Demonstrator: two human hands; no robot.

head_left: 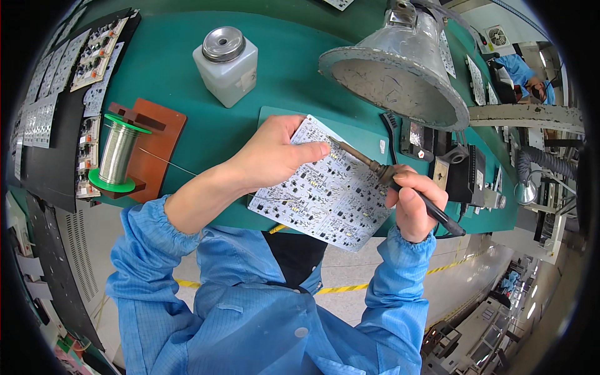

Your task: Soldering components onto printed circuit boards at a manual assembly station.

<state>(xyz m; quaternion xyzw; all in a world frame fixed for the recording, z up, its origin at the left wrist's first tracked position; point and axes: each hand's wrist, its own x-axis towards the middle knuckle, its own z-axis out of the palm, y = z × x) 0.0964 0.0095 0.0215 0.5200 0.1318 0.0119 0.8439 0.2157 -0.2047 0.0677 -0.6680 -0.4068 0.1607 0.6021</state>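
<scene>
My left hand grips the upper left edge of a white circuit board, its thumb lying over the top face. Small dark and yellow parts dot the board, which is tilted above the bench's near edge. In my right hand is a soldering iron with a black handle, held by the fingers like a pen. Its metal tip points up and left, near the board's upper edge by my left thumb; whether it touches cannot be made out. A thin solder wire runs from a spool toward my left forearm.
A white square bottle with a metal cap stands on the green mat. A metal fume hood hangs at the right, above a brush and a black soldering station. Racked boards line the left. Another person sits far right.
</scene>
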